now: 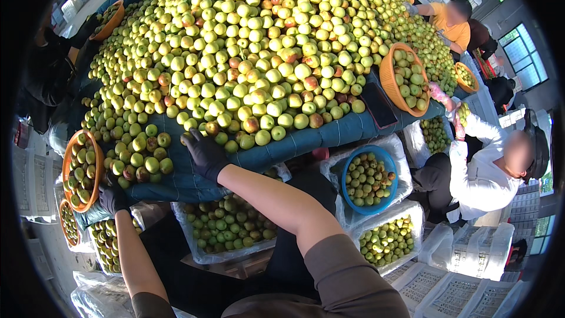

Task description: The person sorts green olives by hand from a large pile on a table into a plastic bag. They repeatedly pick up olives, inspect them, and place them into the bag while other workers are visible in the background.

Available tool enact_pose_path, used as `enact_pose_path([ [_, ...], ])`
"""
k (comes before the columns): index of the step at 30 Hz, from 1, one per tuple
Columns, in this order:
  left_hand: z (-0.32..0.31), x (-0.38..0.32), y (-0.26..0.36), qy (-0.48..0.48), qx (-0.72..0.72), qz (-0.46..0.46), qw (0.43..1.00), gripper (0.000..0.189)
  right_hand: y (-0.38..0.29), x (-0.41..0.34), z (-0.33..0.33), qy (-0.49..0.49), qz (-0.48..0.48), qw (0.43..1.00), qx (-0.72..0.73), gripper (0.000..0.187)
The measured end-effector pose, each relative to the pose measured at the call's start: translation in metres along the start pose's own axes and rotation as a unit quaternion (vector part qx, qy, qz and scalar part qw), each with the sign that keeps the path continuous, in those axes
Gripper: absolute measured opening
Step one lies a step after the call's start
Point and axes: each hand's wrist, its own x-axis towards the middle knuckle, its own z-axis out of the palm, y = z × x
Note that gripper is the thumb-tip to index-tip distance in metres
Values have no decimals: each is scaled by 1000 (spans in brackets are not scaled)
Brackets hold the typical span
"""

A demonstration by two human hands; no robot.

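A large heap of green jujubes, some blushed brown-red, covers the blue quilted cloth before me. My right hand, in a dark glove, reaches to the heap's near edge. Its fingertips are beside a few jujubes, and whether they grip one is unclear. At the lower left, my left hand, also gloved, is by the right side of an orange plastic basket holding jujubes. The fingers there are partly hidden in shadow, below a smaller group of jujubes.
Lined crates of jujubes stand beneath the cloth's edge. A blue basin and another orange basket hold jujubes. Near that basket lies a dark phone. A co-worker in white is at the right; others stand around the heap.
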Motion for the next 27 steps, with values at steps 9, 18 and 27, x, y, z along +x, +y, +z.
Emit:
enact_pose_path([
  [9, 7, 2, -6, 10, 11, 2, 1000, 80, -4, 9, -6, -81, 5, 996, -46, 56],
  [18, 7, 3, -7, -2, 12, -17, 1000, 74, -7, 23, 2, -112, 103, 988, -9, 58],
  [27, -1, -10, 5, 28, -6, -5, 1000, 65, 17, 23, 4, -2, -48, 994, 97, 42],
])
